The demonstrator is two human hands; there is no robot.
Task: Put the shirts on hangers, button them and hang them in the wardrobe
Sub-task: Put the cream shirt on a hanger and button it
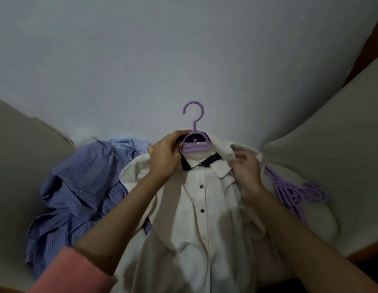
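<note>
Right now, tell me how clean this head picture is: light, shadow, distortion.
Head view: dim, bluish light; the forearms throw soft shadows across the white shirt; the wide lens bows the sofa edges; the purple hanger stays sharp, the spare hangers blur slightly; no glare.

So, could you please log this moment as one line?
white shirt on purple hanger | left hand grips hanger | right hand pinches shirt shoulder
</note>
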